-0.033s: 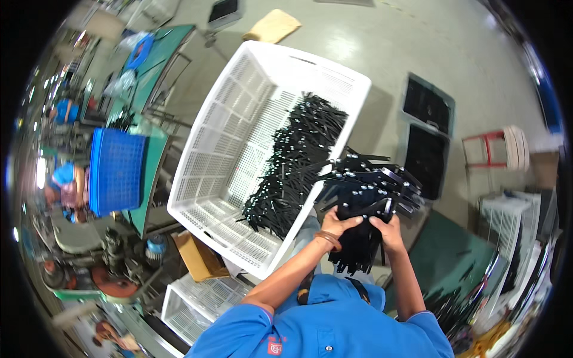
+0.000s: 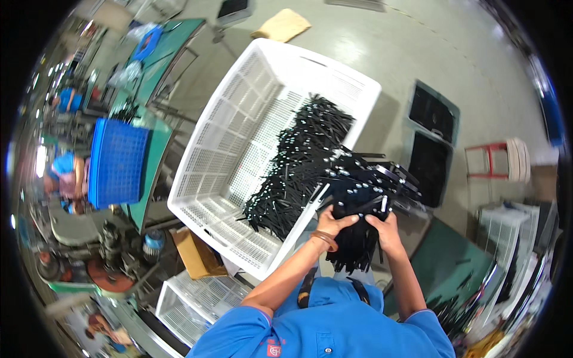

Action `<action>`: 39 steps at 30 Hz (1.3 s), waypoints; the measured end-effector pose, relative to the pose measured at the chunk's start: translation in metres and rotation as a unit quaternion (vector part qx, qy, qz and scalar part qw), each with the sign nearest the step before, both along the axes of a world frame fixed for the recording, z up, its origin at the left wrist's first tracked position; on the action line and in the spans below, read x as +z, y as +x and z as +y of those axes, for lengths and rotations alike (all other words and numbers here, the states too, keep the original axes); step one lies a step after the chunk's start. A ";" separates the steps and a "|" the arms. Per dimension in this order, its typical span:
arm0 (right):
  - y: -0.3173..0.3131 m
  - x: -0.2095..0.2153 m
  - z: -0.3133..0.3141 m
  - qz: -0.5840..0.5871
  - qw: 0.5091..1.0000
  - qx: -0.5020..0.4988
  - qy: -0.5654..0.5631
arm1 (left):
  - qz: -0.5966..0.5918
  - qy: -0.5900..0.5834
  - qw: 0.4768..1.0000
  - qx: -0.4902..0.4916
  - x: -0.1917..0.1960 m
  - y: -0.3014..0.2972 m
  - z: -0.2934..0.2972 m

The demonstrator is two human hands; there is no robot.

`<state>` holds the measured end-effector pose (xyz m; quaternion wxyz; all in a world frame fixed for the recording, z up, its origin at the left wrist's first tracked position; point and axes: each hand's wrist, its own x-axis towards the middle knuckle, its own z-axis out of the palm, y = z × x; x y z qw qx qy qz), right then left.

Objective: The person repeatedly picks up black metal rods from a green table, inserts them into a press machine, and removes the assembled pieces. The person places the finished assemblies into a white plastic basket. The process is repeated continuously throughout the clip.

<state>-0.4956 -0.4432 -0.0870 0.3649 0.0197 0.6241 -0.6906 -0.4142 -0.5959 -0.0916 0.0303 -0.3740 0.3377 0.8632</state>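
Between both hands rests a thick bundle of black strips (image 2: 358,194), with shiny metal-looking dots along their upper ends. My left hand (image 2: 335,223) is closed on its near left side, thumb lying across the strips. On the opposite side my right hand (image 2: 383,228) grips the same bundle, its thumb pointing at the left one. Most fingers are hidden behind the strips. The bundle's left part overlaps the right rim of a large white plastic crate (image 2: 218,128). Inside that crate, a loose heap of similar black strips (image 2: 298,164) lies along the right side.
Two grey trays with dark contents (image 2: 431,110) sit on the floor to the right, near a red-framed stool (image 2: 490,161). A blue crate (image 2: 118,164) stands on a green table at left. Below the white crate are a cardboard box (image 2: 197,253) and another white basket (image 2: 191,301).
The bundle has shifted slightly left relative to the crate and overlaps its rim more. Both hands keep hold of it. The whole view has turned a little.
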 end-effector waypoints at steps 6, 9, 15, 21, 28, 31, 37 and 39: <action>-0.032 -0.078 -0.203 0.041 0.961 0.264 -0.072 | -0.021 -0.125 0.978 0.165 -0.066 0.044 -0.158; -0.032 -0.134 -0.291 -0.004 0.936 0.342 -0.089 | -0.004 -0.098 0.969 0.227 -0.116 0.067 -0.226; -0.007 -0.274 -0.380 -0.026 0.888 0.454 -0.063 | -0.046 -0.100 0.920 0.377 -0.272 0.103 -0.247; 0.005 -0.388 -0.415 -0.010 0.834 0.550 -0.038 | -0.022 -0.085 0.927 0.365 -0.391 0.142 -0.252; 0.006 -0.544 -0.345 0.010 0.735 0.664 0.139 | -0.490 -0.226 0.842 -0.016 -0.478 0.135 -0.201; 0.032 -0.571 -0.326 0.096 0.700 0.656 0.266 | -0.449 0.036 0.875 0.176 -0.546 0.168 -0.178; 0.039 -0.574 -0.315 0.157 0.722 0.585 0.335 | -0.472 0.139 0.850 0.189 -0.532 0.167 -0.194; 0.045 -0.566 -0.308 0.203 0.691 0.584 0.374 | -0.497 0.170 0.827 0.202 -0.517 0.162 -0.195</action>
